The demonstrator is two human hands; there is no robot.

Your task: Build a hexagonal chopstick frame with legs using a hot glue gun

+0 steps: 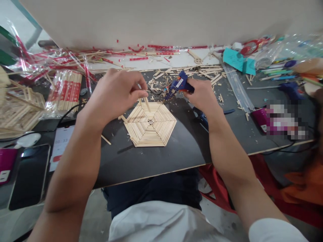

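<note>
A hexagonal panel (151,137) of thin wooden sticks in closing rings lies flat on the dark table, with a small hole at its centre. Above its far left edge, my left hand (118,94) is closed in a pinch on a short wooden stick (147,105), which points down toward the panel. Another short stick stands close beside it; whether the fingers touch that one too I cannot tell. My right hand (202,94), beyond the panel's right corner, is wrapped round a blue glue gun (180,82). Its nozzle points left and down, near the panel's far edge.
Stick offcuts (158,75) litter the table behind the panel. Wrapped stick bundles (65,89) and a stick structure (20,107) stand left, near two phones (31,174). Blue-handled pliers (202,117) lie under my right wrist. Another glue gun (292,90) lies far right.
</note>
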